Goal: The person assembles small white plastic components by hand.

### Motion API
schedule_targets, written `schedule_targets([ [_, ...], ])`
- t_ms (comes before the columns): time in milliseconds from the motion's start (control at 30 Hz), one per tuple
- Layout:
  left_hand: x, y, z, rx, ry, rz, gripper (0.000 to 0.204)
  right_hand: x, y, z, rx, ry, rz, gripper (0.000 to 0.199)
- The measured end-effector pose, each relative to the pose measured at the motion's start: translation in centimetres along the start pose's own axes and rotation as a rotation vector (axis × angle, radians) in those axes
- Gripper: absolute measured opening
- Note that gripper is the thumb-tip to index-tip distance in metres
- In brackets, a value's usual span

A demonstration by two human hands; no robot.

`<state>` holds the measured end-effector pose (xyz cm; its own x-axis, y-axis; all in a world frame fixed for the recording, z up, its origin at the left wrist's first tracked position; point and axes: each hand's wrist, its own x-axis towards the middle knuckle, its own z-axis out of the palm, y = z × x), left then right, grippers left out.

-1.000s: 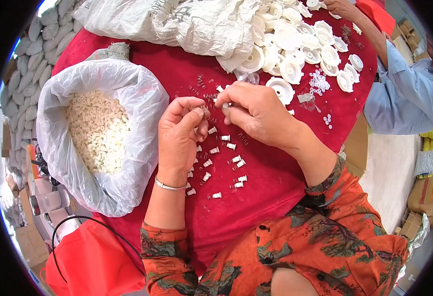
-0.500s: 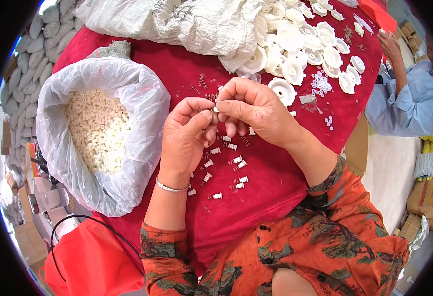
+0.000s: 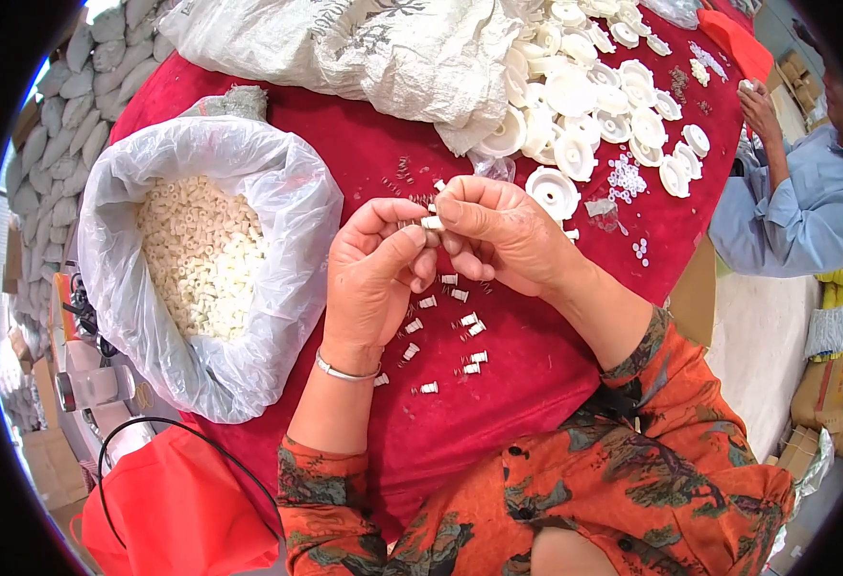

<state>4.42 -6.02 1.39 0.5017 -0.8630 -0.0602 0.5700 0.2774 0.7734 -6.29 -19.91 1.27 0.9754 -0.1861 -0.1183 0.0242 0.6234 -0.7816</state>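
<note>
Over the middle of the red cloth, my hands meet fingertip to fingertip. My right hand (image 3: pixel 510 235) pinches a small white plastic spool-shaped part (image 3: pixel 430 223) between thumb and fingers. Against its left end, my left hand (image 3: pixel 371 278) is closed, thumb to forefinger, on a thin coil spring (image 3: pixel 407 224), mostly hidden by the fingers. Below my hands lie several white parts with springs on their ends, such as this spool with a spring (image 3: pixel 429 388). Loose coil springs (image 3: pixel 403 167) are scattered just beyond my fingers.
A plastic-lined sack (image 3: pixel 296 288) full of small cream parts stands at left. White round discs (image 3: pixel 574 154) spill from a woven sack (image 3: pixel 344 58) at the far side. Small translucent rings (image 3: pixel 626 180) lie at right. Another person in a blue shirt (image 3: pixel 786 216) works at far right.
The white part now shows more clearly between my fingertips, with the spring against it. Both hands stay together; the whole view has shifted slightly.
</note>
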Motion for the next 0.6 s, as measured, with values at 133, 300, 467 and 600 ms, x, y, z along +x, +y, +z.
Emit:
schedule_targets([
  [133, -0.2, 0.0, 0.4, 0.116, 0.005, 0.063, 0.013, -0.2, -0.3, 0.5, -0.101, 0.038, -0.020, 0.021],
  [300, -0.5, 0.1, 1.0, 0.326, 0.041, 0.119, 0.014, 0.2, 0.1, -0.2, 0.034, -0.028, 0.021, 0.025],
  [467, -0.7, 0.3, 1.3, 0.351, 0.022, 0.149, 0.014, 0.3, 0.3, 0.1, 0.044, -0.045, 0.016, 0.026],
  [600, -0.9, -0.1, 1.5, 0.457, 0.067, 0.206, 0.011, 0.1, 0.5, 0.2, -0.067, -0.011, 0.027, 0.028],
])
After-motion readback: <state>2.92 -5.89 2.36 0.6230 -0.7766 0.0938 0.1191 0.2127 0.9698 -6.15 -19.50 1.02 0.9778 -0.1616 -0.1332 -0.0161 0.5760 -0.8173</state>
